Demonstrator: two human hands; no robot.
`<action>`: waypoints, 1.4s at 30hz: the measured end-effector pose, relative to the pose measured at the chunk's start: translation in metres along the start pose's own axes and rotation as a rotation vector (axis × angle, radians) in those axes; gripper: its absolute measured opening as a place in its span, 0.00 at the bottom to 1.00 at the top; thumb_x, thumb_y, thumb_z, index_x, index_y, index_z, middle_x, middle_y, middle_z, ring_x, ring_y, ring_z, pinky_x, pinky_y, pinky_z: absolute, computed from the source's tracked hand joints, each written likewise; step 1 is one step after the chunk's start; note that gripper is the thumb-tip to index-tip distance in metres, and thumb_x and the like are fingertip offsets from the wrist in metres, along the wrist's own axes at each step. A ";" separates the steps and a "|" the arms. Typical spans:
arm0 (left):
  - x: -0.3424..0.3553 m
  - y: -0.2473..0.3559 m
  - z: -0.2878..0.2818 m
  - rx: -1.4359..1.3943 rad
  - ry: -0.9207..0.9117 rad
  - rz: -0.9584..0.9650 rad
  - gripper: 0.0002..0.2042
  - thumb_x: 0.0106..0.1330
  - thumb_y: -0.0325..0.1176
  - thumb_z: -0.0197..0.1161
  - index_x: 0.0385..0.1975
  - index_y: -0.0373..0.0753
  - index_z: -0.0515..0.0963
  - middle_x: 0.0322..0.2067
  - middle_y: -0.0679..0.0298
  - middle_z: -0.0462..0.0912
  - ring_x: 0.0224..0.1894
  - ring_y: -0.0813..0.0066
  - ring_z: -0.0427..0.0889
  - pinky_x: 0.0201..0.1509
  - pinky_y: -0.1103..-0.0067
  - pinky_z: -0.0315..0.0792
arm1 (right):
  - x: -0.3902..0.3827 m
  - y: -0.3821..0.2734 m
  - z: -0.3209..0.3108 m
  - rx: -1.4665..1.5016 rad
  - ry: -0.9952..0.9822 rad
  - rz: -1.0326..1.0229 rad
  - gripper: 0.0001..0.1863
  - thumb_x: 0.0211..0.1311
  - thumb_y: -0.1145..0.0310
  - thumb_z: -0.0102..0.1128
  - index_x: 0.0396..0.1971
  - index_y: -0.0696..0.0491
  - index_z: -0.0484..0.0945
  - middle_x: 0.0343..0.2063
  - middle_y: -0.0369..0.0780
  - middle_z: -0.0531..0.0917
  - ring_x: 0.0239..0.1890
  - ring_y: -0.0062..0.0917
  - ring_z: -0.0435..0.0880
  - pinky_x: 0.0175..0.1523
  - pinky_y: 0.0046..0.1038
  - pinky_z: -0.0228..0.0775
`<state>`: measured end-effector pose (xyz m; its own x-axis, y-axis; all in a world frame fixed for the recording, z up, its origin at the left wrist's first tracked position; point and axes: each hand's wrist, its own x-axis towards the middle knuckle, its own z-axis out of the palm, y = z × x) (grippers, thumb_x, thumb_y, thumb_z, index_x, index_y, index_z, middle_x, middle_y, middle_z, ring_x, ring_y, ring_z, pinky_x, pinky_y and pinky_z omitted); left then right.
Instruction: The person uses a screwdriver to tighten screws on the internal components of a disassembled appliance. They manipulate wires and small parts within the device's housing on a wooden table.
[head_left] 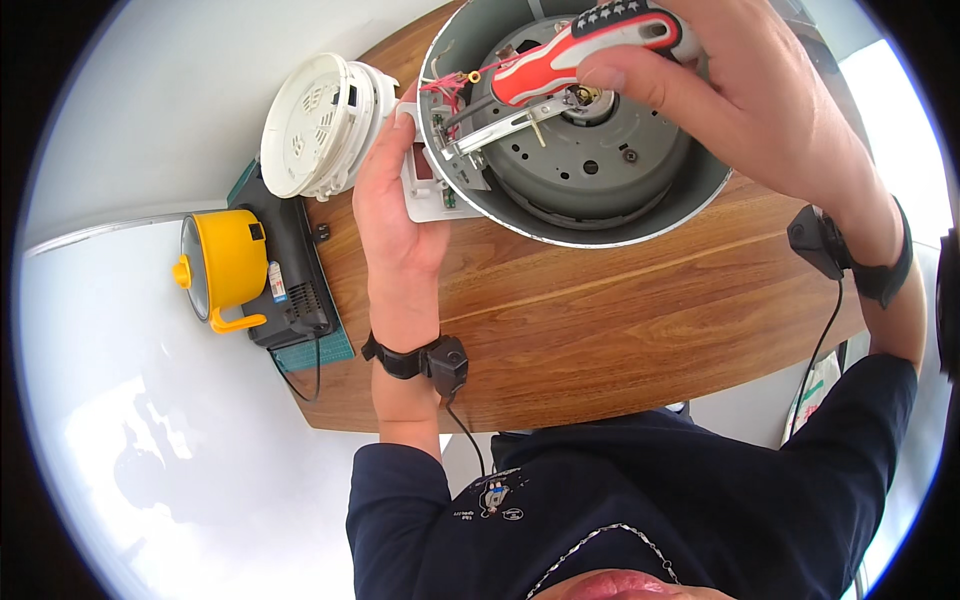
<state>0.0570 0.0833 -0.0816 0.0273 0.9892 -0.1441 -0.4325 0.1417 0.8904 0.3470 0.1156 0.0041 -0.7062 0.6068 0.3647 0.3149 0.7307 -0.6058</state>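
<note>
My right hand (715, 105) grips a red, white and black screwdriver (540, 70) over an open grey metal cylinder (660, 205) with a round inner plate (585, 170). The screwdriver's shaft reaches toward a silver bracket (505, 125) and pink wires (450, 100) at the cylinder's left side, where the tip is hard to make out. My left hand (395, 205) is closed on a white panel (432, 205) with a dark red window, attached at the cylinder's left; its fingertips are partly hidden.
White plastic round parts (310, 130) lie at the back left. A yellow pot (230, 250) sits by a black appliance (295, 300) on a green mat (310, 355), left of my left arm. The wooden table (600, 310) curves at its front edge, near my body.
</note>
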 end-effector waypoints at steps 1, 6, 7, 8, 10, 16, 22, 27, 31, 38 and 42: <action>0.000 0.000 0.000 0.008 0.004 0.001 0.23 0.83 0.36 0.50 0.70 0.28 0.69 0.61 0.55 0.81 0.61 0.69 0.82 0.66 0.71 0.78 | -0.002 0.004 0.005 0.009 0.071 -0.039 0.27 0.62 0.74 0.66 0.61 0.64 0.71 0.45 0.49 0.84 0.49 0.38 0.87 0.54 0.36 0.78; -0.001 0.001 0.001 0.022 0.030 0.000 0.24 0.82 0.36 0.52 0.71 0.28 0.69 0.62 0.55 0.81 0.62 0.69 0.81 0.67 0.70 0.77 | -0.003 -0.004 0.005 -0.034 0.172 -0.202 0.24 0.56 0.79 0.64 0.56 0.61 0.78 0.43 0.47 0.84 0.48 0.36 0.85 0.53 0.36 0.78; -0.001 0.001 0.002 0.023 0.026 0.002 0.24 0.82 0.36 0.52 0.71 0.28 0.69 0.62 0.55 0.81 0.62 0.69 0.81 0.67 0.70 0.77 | -0.004 -0.005 0.004 -0.037 0.160 -0.187 0.23 0.56 0.79 0.64 0.55 0.60 0.79 0.43 0.47 0.83 0.47 0.35 0.85 0.53 0.36 0.78; -0.001 0.001 0.001 0.025 0.025 0.006 0.24 0.82 0.36 0.52 0.71 0.27 0.69 0.62 0.55 0.81 0.63 0.68 0.81 0.67 0.69 0.77 | -0.004 -0.006 0.004 -0.038 0.148 -0.173 0.23 0.55 0.80 0.63 0.54 0.60 0.79 0.42 0.46 0.83 0.47 0.35 0.84 0.52 0.36 0.77; -0.002 0.001 0.000 0.024 0.030 0.008 0.24 0.82 0.36 0.53 0.71 0.27 0.69 0.62 0.54 0.80 0.63 0.68 0.80 0.68 0.69 0.76 | -0.005 -0.012 0.005 -0.031 0.149 -0.137 0.22 0.55 0.80 0.63 0.53 0.60 0.80 0.42 0.45 0.82 0.46 0.34 0.83 0.51 0.35 0.77; -0.001 0.001 -0.003 0.013 0.009 -0.006 0.24 0.82 0.36 0.52 0.71 0.27 0.68 0.63 0.54 0.80 0.64 0.67 0.79 0.69 0.68 0.76 | -0.008 -0.005 0.008 -0.030 0.173 -0.118 0.22 0.54 0.79 0.63 0.52 0.61 0.80 0.42 0.44 0.81 0.44 0.33 0.83 0.50 0.32 0.77; 0.000 0.000 -0.003 -0.061 0.001 -0.045 0.25 0.82 0.37 0.52 0.72 0.28 0.67 0.64 0.55 0.79 0.66 0.67 0.78 0.70 0.68 0.75 | -0.010 0.007 0.008 -0.034 0.120 -0.046 0.22 0.54 0.79 0.63 0.52 0.62 0.81 0.42 0.45 0.82 0.44 0.33 0.83 0.50 0.32 0.76; 0.001 0.001 -0.004 -0.015 0.019 -0.026 0.25 0.81 0.37 0.53 0.72 0.28 0.67 0.64 0.55 0.79 0.67 0.67 0.77 0.71 0.67 0.74 | -0.012 -0.002 0.009 -0.016 0.164 -0.071 0.23 0.53 0.78 0.64 0.52 0.61 0.81 0.42 0.45 0.82 0.45 0.33 0.83 0.51 0.33 0.76; 0.001 0.002 -0.008 -0.011 0.025 -0.030 0.25 0.81 0.37 0.54 0.71 0.28 0.69 0.64 0.55 0.78 0.66 0.67 0.77 0.70 0.68 0.74 | -0.012 0.003 0.009 -0.063 0.138 -0.022 0.23 0.52 0.78 0.65 0.52 0.60 0.81 0.42 0.45 0.82 0.45 0.34 0.83 0.52 0.34 0.76; 0.002 0.003 -0.013 -0.009 0.060 -0.026 0.24 0.81 0.37 0.53 0.70 0.28 0.70 0.64 0.54 0.79 0.64 0.66 0.79 0.69 0.67 0.75 | -0.010 -0.006 0.011 -0.046 0.166 -0.018 0.23 0.53 0.77 0.66 0.52 0.59 0.82 0.44 0.45 0.82 0.48 0.34 0.83 0.54 0.34 0.77; 0.001 0.004 -0.012 -0.025 0.056 -0.032 0.24 0.81 0.38 0.53 0.70 0.28 0.70 0.63 0.54 0.80 0.63 0.65 0.80 0.68 0.66 0.75 | -0.011 0.000 0.009 -0.049 0.118 0.039 0.23 0.54 0.77 0.66 0.52 0.60 0.81 0.45 0.45 0.82 0.49 0.34 0.83 0.55 0.34 0.77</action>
<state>0.0445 0.0848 -0.0831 -0.0083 0.9804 -0.1967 -0.4547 0.1715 0.8740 0.3484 0.1058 -0.0062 -0.6141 0.6655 0.4244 0.3733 0.7186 -0.5867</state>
